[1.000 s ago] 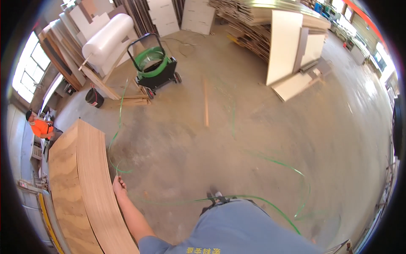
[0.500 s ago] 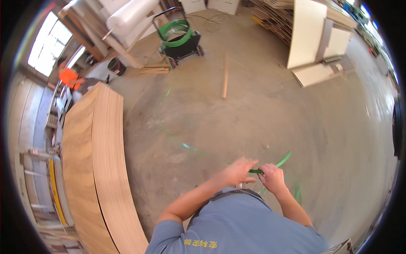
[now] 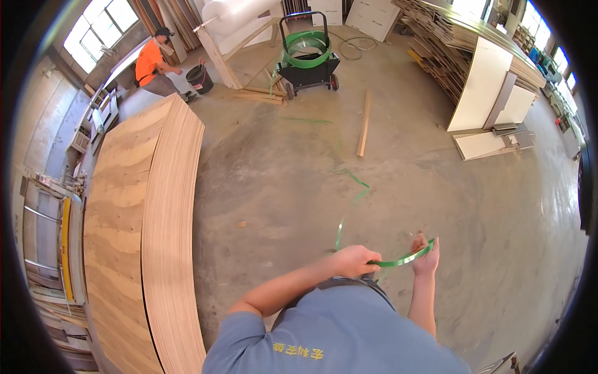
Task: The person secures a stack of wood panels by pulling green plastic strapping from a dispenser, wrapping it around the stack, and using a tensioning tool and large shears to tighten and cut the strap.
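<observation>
A green plastic strapping band (image 3: 398,260) spans the gap between my hands in a shallow curve, low in front of my waist. My left hand (image 3: 354,260) is closed around it, gripping it at the fingertips. On the right, my right hand (image 3: 427,257) is raised with fingers and thumb apart, and the band lies across it near its end. Further lengths of green band (image 3: 354,176) trail over the floor beyond my left hand, toward a wheeled strapping cart (image 3: 310,59) with a green reel and black handle.
To my left stands a long, thick stack of wooden sheets (image 3: 168,218). A wooden strip (image 3: 364,123) lies on the floor ahead. At the far right are piled boards (image 3: 442,47) and a leaning white panel (image 3: 479,84). A person in orange (image 3: 151,62) bends near a black bucket (image 3: 199,80).
My hands have moved apart, drawing the band out between them. My right hand has loosened from its closed grip and shifted right. The view has tilted up, bringing more of the background in.
</observation>
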The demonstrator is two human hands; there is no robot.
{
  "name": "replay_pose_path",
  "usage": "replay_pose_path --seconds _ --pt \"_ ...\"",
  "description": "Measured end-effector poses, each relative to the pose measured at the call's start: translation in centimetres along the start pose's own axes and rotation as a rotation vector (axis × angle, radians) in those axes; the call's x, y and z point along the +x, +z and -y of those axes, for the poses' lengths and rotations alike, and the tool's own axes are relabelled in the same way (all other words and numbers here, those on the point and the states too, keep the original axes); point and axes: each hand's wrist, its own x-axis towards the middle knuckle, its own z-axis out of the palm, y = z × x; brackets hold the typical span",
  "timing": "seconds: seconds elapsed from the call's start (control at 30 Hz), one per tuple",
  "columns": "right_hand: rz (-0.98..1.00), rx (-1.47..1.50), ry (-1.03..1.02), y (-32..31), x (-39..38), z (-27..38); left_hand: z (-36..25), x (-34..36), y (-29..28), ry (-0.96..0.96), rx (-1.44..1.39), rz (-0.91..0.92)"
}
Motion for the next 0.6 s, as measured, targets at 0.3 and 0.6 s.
replay_pose_path --seconds 0.3,0.6 --pt "-0.985 0.222 -0.620 -14.1 -1.3 0.6 16.4 -28.6 -20.5 -0.254 0.396 -0.646" --pt "-0.934 -1.023 -0.912 -10.4 7.2 1.2 32.5 -45.2 -33.4 -0.718 0.540 -0.912"
